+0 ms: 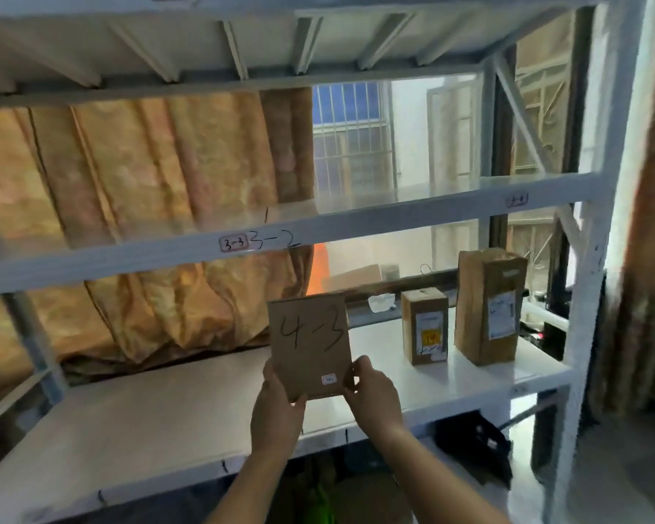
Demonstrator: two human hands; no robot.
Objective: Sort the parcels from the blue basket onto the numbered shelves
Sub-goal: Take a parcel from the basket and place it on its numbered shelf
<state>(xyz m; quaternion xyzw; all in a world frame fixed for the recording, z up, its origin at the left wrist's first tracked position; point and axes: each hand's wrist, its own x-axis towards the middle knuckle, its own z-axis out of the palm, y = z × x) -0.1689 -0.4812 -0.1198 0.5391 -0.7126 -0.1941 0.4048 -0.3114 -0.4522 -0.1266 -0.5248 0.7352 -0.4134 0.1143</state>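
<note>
Flat cardboard parcel (310,346) under the 3-3 label (234,243) — likely light, stiff; left hand (277,406) and right hand (371,395) pinch its lower corners.

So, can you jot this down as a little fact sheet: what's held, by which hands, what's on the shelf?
held: cardboard parcel marked 4-3, upright
left hand: grips its lower left corner
right hand: pinches its lower right edge
on white shelf: small box and tall box, upright, apart, at the right
label above: sticker 3-3 beside handwritten 3-2
</note>
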